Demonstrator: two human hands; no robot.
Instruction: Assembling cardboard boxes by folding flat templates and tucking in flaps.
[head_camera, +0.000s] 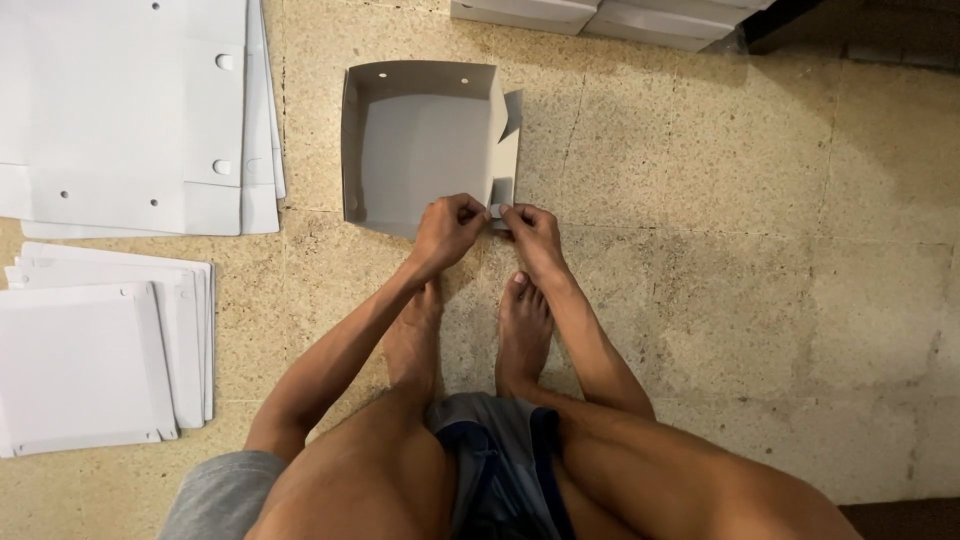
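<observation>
To your far left lay flat white sheets (140, 110), with a smaller stack (90, 360) nearer you. The half-folded box (420, 150) sat on the floor (750, 280) just beyond your feet. Your left hand (447, 228) pinched its near right corner, and your right hand (528, 228) pinched the small tab (497, 208) there. You would have done well to hold the corner square and seat that tab fully.
</observation>
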